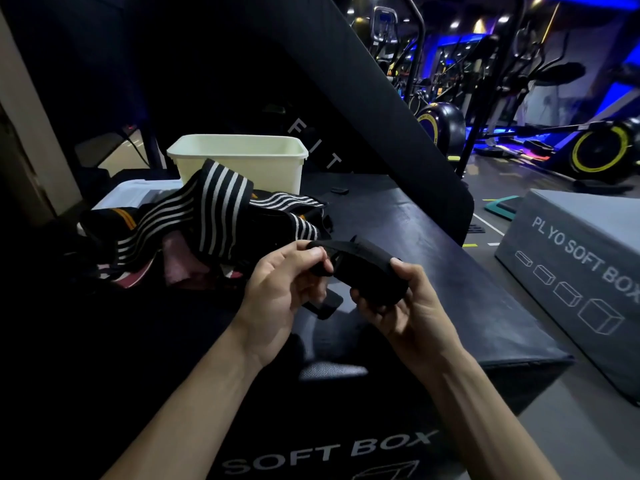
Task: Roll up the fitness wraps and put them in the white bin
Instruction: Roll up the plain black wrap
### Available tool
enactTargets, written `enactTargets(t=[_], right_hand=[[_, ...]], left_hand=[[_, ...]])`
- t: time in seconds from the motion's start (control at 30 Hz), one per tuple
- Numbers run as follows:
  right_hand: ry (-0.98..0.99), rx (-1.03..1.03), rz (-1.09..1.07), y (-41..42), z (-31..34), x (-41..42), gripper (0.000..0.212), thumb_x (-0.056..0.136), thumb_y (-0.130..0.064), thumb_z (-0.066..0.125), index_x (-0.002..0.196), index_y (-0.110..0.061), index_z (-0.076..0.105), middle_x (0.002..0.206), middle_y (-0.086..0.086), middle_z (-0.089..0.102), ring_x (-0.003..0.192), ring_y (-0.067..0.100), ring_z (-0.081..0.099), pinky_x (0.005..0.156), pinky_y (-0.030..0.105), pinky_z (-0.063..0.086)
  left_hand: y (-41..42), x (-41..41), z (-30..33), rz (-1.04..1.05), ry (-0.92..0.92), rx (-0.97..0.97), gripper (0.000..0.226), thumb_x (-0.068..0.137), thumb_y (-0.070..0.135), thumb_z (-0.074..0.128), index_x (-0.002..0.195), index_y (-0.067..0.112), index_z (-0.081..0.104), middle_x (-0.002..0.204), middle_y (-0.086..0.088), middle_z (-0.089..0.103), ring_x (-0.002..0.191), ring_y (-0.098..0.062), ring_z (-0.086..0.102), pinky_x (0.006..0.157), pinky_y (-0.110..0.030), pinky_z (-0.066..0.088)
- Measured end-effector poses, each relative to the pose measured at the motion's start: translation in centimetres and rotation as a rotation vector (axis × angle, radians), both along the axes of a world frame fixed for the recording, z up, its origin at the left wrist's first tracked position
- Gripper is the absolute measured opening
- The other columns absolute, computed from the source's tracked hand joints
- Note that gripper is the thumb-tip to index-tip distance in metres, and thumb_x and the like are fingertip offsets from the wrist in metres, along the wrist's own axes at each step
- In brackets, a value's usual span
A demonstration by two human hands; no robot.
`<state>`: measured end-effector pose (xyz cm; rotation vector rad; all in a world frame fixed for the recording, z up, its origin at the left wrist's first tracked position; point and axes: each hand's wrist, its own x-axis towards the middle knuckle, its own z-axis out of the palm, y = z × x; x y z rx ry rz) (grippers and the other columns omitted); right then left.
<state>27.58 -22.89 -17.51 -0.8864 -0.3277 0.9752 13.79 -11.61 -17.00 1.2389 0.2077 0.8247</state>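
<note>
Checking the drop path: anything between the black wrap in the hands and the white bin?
Yes. The pile of striped wraps lies on the black soft box, between the black wrap held by the left hand and right hand and the white bin. The bin's top is open, so lifting over the pile should clear it.

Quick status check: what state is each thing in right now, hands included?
Left hand: pinching one end of the black wrap.
Right hand: gripping the black wrap.
Black wrap: held up, partly rolled.
Striped wraps: unrolled, heaped on the soft box.
White bin: upright, open, contents hidden.
</note>
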Motion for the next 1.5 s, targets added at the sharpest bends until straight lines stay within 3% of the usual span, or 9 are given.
enactTargets(t=[0.23, 0.33, 0.47, 0.6, 0.73, 0.9, 1.1, 1.23, 1.5], right_hand=[[0.092, 0.104, -0.007, 0.2, 0.0, -0.2, 0.055, 0.085, -0.03, 0.061, 0.126, 0.006, 0.061, 0.107, 0.02, 0.067, 0.075, 0.025, 0.067, 0.057, 0.025, 0.059], [0.112, 0.091, 0.061, 0.1, 0.3, -0.9, 0.035, 0.095, -0.03, 0.054, 0.096, -0.001, 0.074, 0.093, 0.016, 0.07, 0.067, 0.021, 0.063, 0.051, 0.023, 0.056], [0.096, 0.019, 0.093, 0.0, 0.5, -0.9, 0.047, 0.098, -0.033, 0.05, 0.064, -0.014, 0.075, 0.074, 0.007, 0.064, 0.046, 0.014, 0.053, 0.039, 0.017, 0.043], [0.077, -0.01, 0.195, -0.4, 0.3, -0.3, 0.025, 0.081, -0.036, 0.061, 0.075, -0.012, 0.063, 0.074, 0.007, 0.051, 0.04, 0.01, 0.04, 0.034, 0.017, 0.029], [0.031, -0.002, 0.392, -0.9, -0.2, 0.4, 0.056, 0.063, -0.038, 0.08, 0.103, -0.008, 0.053, 0.088, 0.016, 0.048, 0.037, 0.007, 0.033, 0.032, 0.017, 0.021], [-0.012, -0.152, 0.466, -1.4, 0.2, 0.9, 0.042, 0.084, -0.039, 0.049, 0.094, 0.0, 0.059, 0.077, 0.023, 0.059, 0.029, 0.005, 0.03, 0.033, 0.012, 0.012], [-0.161, -0.284, 0.593, -1.3, 0.2, 1.3, 0.047, 0.092, -0.051, 0.046, 0.094, -0.004, 0.055, 0.072, 0.018, 0.054, 0.029, 0.004, 0.028, 0.034, 0.014, 0.009], [-0.311, -0.389, 0.611, -1.3, 0.7, 0.5, 0.049, 0.091, -0.051, 0.048, 0.071, -0.009, 0.063, 0.053, 0.01, 0.051, 0.03, 0.007, 0.025, 0.039, 0.018, 0.006], [-0.539, -0.471, 0.423, -1.1, 1.3, 0.4, 0.045, 0.079, -0.06, 0.064, 0.079, -0.015, 0.066, 0.055, 0.009, 0.044, 0.036, 0.013, 0.025, 0.042, 0.019, 0.01]], left_hand=[[-1.5, 1.5, -1.0, 0.141, 0.113, -0.133, 0.029, 0.102, 0.013, 0.052, 0.074, 0.014, 0.059, 0.067, -0.001, 0.061, 0.043, -0.012, 0.044, 0.04, -0.021, 0.032], [-1.4, 2.2, -1.7, 0.181, 0.144, -0.145, 0.029, 0.104, 0.016, 0.05, 0.078, 0.015, 0.06, 0.066, -0.002, 0.062, 0.048, -0.016, 0.051, 0.041, -0.025, 0.038], [-1.0, 2.6, -2.5, 0.103, 0.132, -0.174, 0.015, 0.105, 0.02, 0.055, 0.096, 0.015, 0.065, 0.076, -0.015, 0.06, 0.059, -0.027, 0.053, 0.05, -0.028, 0.041], [-0.8, 2.6, -2.5, 0.068, 0.147, -0.167, 0.009, 0.105, 0.016, 0.053, 0.102, 0.013, 0.062, 0.063, -0.005, 0.053, 0.042, -0.01, 0.041, 0.037, -0.021, 0.031], [0.4, 2.0, -2.6, 0.021, 0.221, -0.055, 0.016, 0.103, 0.014, 0.057, 0.096, 0.021, 0.071, 0.072, -0.008, 0.057, 0.057, -0.017, 0.05, 0.041, -0.019, 0.036], [0.7, 1.5, -2.0, -0.009, 0.185, 0.223, 0.016, 0.097, 0.004, 0.066, 0.1, 0.017, 0.074, 0.086, -0.041, 0.059, 0.07, -0.034, 0.054, 0.051, -0.028, 0.045], [1.3, 0.7, -0.4, 0.078, 0.074, 0.5, 0.025, 0.087, 0.002, 0.062, 0.097, 0.02, 0.077, 0.089, -0.02, 0.073, 0.07, -0.031, 0.064, 0.063, -0.023, 0.054], [1.8, 0.2, 0.3, -0.046, 0.104, 0.501, 0.008, 0.088, 0.01, 0.074, 0.095, 0.013, 0.075, 0.08, 0.003, 0.074, 0.075, -0.008, 0.068, 0.067, -0.016, 0.052], [3.2, 0.7, 0.6, -0.104, 0.337, 0.438, 0.021, 0.089, -0.001, 0.073, 0.092, 0.019, 0.077, 0.081, -0.015, 0.07, 0.073, -0.017, 0.062, 0.064, -0.026, 0.05]])
